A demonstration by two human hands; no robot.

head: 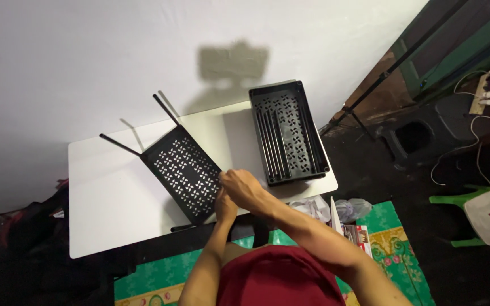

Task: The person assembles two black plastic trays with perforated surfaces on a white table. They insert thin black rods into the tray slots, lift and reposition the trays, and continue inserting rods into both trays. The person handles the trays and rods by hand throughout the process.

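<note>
I see a white table | black perforated shelf panel tilted on it, two rods up at its far end | my left hand clenched on the panel's near corner | my right hand grasping the same edge just above | black perforated tray beyond-right, thin rods inside.

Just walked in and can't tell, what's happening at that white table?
A person stands over a white table, both hands on a black perforated shelf panel with thin black rods fitted at its far corners. The right hand rests on its near edge, the left hand just beneath. A second black tray holding loose rods lies alongside.
</note>
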